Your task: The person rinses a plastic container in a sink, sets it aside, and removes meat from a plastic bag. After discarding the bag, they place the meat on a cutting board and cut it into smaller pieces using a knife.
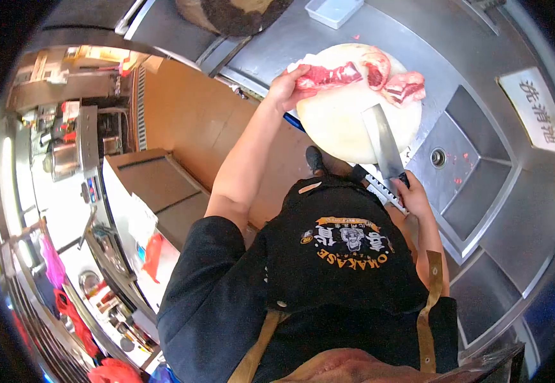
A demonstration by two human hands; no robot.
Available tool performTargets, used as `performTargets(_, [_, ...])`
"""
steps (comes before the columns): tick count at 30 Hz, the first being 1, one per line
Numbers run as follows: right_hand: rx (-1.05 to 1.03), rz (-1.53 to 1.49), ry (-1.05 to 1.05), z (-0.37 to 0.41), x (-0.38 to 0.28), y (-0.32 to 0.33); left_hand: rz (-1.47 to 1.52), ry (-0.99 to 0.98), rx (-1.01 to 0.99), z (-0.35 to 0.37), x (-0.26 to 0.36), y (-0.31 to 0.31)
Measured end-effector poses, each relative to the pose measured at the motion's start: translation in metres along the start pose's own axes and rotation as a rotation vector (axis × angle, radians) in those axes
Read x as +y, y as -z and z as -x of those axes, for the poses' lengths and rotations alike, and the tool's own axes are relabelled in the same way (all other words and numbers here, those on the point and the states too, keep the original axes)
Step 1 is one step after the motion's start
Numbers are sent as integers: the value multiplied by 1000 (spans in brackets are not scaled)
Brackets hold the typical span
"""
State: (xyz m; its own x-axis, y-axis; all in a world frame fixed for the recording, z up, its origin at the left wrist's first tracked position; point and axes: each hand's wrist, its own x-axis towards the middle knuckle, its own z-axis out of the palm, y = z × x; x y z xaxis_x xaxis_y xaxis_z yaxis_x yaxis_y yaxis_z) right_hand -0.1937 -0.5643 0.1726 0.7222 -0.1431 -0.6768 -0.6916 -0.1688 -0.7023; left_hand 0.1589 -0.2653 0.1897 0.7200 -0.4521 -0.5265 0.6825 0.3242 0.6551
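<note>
A long strip of raw meat (328,78) with pale fat lies across the upper part of a round white cutting board (331,124). My left hand (285,88) grips its left end at the board's edge. Farther right on the board is another raw chunk (405,89) beside the strip's curled end. My right hand (411,195) is wrapped round the black handle of a broad cleaver (386,143). The blade reaches over the board's lower right, its tip pointing up toward the meat and apart from it.
The board rests on a steel counter (411,41). To the right is a sink with a drain (438,157) and small red scraps. A clear plastic tub (334,11) and a round wooden block (232,14) stand at the back. A white sign (534,110) hangs on the right wall.
</note>
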Motion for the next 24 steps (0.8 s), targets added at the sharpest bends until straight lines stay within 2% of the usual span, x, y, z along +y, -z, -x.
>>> performTargets(1, [-3, -40, 8, 0, -5, 0, -1, 46, -39, -4, -4, 7])
performTargets(4, [5, -61, 19, 2, -13, -1, 37, 45, 13, -5, -23, 13])
performTargets(8, [-2, 51, 70, -10, 8, 5, 92, 113, 34, -13, -38, 26])
performTargets(11, [-9, 28, 35, -5, 6, 2, 93, -73, 90, -27, -49, 36])
performTargets(14, [0, -10, 45, -5, 6, -2, -807, -614, 386, 14, -45, -1])
performTargets(15, [-1, -18, 48, -7, 12, -3, -1006, -862, 366, 10, -62, 14])
performTargets(16, [-3, -24, 53, -8, 15, -4, -1295, -1154, 220, 18, -65, 15])
performTargets(18, [-18, -31, 41, -11, 16, -2, -1715, -1145, -43, 20, -98, 47])
performTargets(21, [-11, -24, 30, -10, 12, -1, -1725, -932, -235, 61, -103, 27])
performTargets(24, [-11, 7, 0, -6, 8, 1, -1308, -842, -36, 62, -97, 22])
